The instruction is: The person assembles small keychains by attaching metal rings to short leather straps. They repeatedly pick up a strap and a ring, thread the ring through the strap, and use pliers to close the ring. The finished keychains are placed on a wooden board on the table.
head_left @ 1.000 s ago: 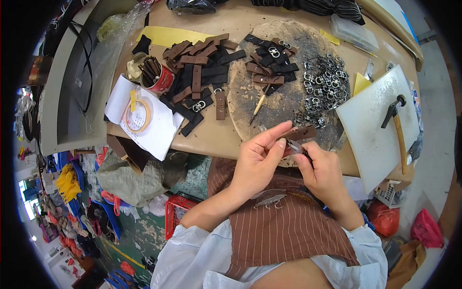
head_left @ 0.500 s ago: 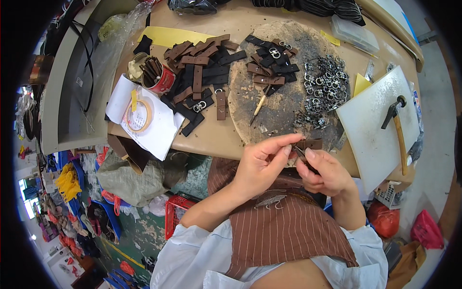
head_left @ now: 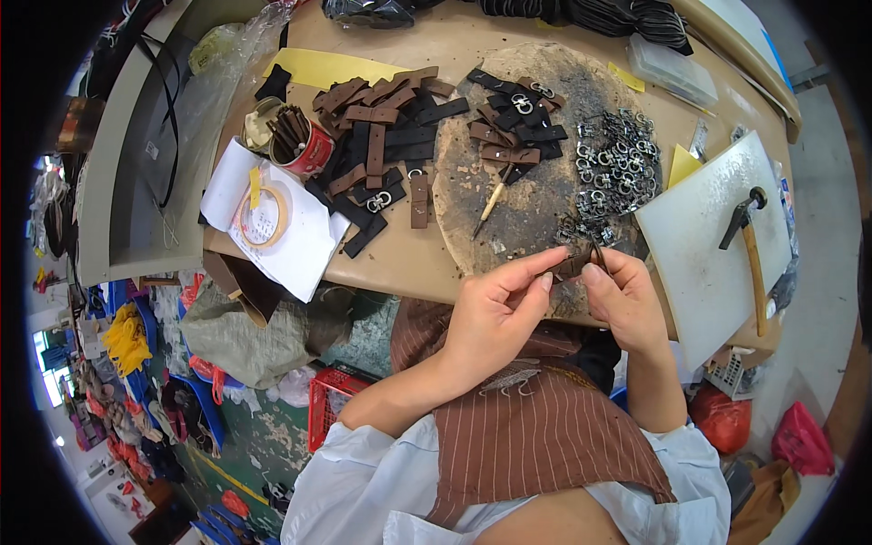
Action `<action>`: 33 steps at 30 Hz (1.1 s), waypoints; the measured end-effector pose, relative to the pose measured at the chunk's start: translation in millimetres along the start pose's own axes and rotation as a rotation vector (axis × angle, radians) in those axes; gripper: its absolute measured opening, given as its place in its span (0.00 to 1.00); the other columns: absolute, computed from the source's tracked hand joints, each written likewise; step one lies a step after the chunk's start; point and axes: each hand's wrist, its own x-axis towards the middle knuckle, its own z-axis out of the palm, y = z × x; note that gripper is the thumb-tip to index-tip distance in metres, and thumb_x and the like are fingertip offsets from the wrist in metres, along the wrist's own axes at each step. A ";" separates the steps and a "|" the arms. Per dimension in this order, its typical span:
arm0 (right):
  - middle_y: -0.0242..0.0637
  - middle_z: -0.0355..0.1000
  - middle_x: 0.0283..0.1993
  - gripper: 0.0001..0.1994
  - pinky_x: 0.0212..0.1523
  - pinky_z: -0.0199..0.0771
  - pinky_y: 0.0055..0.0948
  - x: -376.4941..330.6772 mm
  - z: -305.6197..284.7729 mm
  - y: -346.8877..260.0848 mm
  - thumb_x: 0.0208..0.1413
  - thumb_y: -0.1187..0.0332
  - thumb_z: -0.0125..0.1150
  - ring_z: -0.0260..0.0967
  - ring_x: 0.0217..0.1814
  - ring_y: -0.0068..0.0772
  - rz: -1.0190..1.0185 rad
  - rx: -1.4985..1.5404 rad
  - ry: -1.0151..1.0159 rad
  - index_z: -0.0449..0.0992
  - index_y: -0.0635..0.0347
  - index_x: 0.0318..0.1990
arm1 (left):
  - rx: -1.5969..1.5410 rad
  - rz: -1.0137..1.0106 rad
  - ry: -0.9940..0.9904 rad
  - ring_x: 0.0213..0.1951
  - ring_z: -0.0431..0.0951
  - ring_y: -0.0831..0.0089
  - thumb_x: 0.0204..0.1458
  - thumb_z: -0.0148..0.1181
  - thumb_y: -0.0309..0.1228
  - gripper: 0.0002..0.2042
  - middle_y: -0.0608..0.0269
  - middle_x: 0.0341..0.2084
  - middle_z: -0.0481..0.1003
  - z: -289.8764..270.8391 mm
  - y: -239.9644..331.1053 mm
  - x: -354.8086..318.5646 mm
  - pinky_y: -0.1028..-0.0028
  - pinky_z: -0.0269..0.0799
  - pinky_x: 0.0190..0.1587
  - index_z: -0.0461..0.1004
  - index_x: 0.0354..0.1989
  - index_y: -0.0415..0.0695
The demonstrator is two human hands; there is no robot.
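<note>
A short brown strap [head_left: 570, 266] is stretched between my two hands, over the near edge of the worn round board [head_left: 454, 213]. My left hand [head_left: 495, 313] pinches its left end between thumb and forefinger. My right hand [head_left: 625, 295] is closed on the other end, which looks bent upward at the fingertips. Whether a small tool is also in the right hand, I cannot make out. Just beyond my fingers lies a heap of silver metal clasps [head_left: 627, 168]. Farther left on the board, brown and black straps [head_left: 509, 153] lie beside a wooden-handled awl [head_left: 491, 200].
Left of the board are a pile of strap pieces [head_left: 368, 113], a red can [head_left: 313, 150] of brown sticks, and a tape roll [head_left: 282, 222] on white paper [head_left: 300, 272]. To the right, a hammer [head_left: 752, 250] rests on a white slab [head_left: 699, 218].
My right hand has moved up and opened out from a curled grip. The strap's right end now bends upward. The dark pointed tool seen under the strap no longer shows clearly.
</note>
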 end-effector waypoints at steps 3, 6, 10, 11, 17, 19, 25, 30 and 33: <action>0.18 0.60 0.20 0.09 0.18 0.46 0.11 1.2 -1.5 8.2 0.57 0.65 0.54 0.49 0.20 0.05 -0.002 0.123 0.021 0.73 0.63 0.35 | 0.051 0.028 0.015 0.24 0.63 0.91 0.53 0.50 0.22 0.14 0.74 0.23 0.70 -1.1 -2.1 0.5 0.88 0.60 0.26 0.71 0.48 0.39; 0.18 0.60 0.19 0.08 0.18 0.48 0.12 0.3 0.0 4.2 0.56 0.67 0.54 0.49 0.19 0.06 0.038 0.113 0.036 0.73 0.63 0.34 | 0.075 0.018 0.003 0.24 0.64 0.91 0.53 0.50 0.22 0.13 0.74 0.23 0.70 -0.1 -2.3 -1.8 0.88 0.61 0.26 0.72 0.48 0.39; 0.18 0.61 0.19 0.06 0.18 0.52 0.17 0.6 6.0 0.5 0.54 0.70 0.55 0.51 0.19 0.09 0.000 -0.016 0.023 0.71 0.63 0.29 | -0.040 -0.190 -0.067 0.41 0.74 0.78 0.55 0.46 0.21 0.13 0.59 0.42 0.73 -7.1 3.3 1.2 0.78 0.71 0.46 0.69 0.49 0.35; 0.19 0.61 0.18 0.06 0.18 0.52 0.18 -0.5 6.3 3.2 0.53 0.71 0.56 0.52 0.19 0.10 -0.064 -0.151 0.040 0.70 0.63 0.28 | -0.118 -0.263 -0.077 0.41 0.74 0.77 0.55 0.46 0.22 0.13 0.59 0.42 0.72 -9.7 6.0 3.2 0.78 0.72 0.46 0.69 0.48 0.35; 0.30 0.59 0.14 0.08 0.17 0.52 0.21 -3.9 15.7 1.5 0.49 0.74 0.57 0.50 0.18 0.14 -0.238 -0.653 0.135 0.66 0.64 0.22 | -0.237 -0.450 -0.213 0.40 0.76 0.74 0.54 0.50 0.23 0.13 0.57 0.39 0.74 -27.7 3.9 11.8 0.77 0.72 0.45 0.69 0.48 0.35; 0.32 0.56 0.13 0.09 0.17 0.51 0.21 -5.3 19.5 0.6 0.49 0.74 0.57 0.49 0.17 0.13 -0.274 -0.660 0.130 0.65 0.65 0.21 | -0.221 -0.439 -0.266 0.39 0.76 0.74 0.53 0.52 0.23 0.13 0.58 0.38 0.75 -31.6 2.8 11.5 0.77 0.73 0.44 0.69 0.47 0.35; 0.30 0.59 0.13 0.10 0.17 0.52 0.22 -5.4 18.9 7.0 0.50 0.73 0.56 0.51 0.17 0.14 -0.164 -0.535 0.158 0.65 0.65 0.20 | 0.231 -0.123 -0.199 0.36 0.76 0.78 0.49 0.56 0.21 0.11 0.60 0.34 0.76 -20.4 1.4 4.5 0.78 0.72 0.39 0.72 0.42 0.35; 0.32 0.64 0.16 0.05 0.19 0.57 0.23 3.2 10.5 17.5 0.50 0.73 0.56 0.56 0.18 0.16 -0.249 -0.579 0.234 0.71 0.66 0.30 | 0.571 0.073 -0.060 0.35 0.75 0.81 0.49 0.56 0.22 0.10 0.63 0.31 0.77 -14.2 -4.5 19.9 0.79 0.71 0.37 0.73 0.41 0.37; 0.36 0.66 0.20 0.08 0.23 0.61 0.24 9.7 2.9 12.5 0.50 0.74 0.56 0.61 0.19 0.23 -0.259 -0.653 0.307 0.73 0.64 0.38 | 0.418 0.080 0.001 0.33 0.74 0.81 0.49 0.57 0.24 0.11 0.64 0.31 0.76 -22.4 17.0 67.2 0.80 0.70 0.34 0.73 0.41 0.37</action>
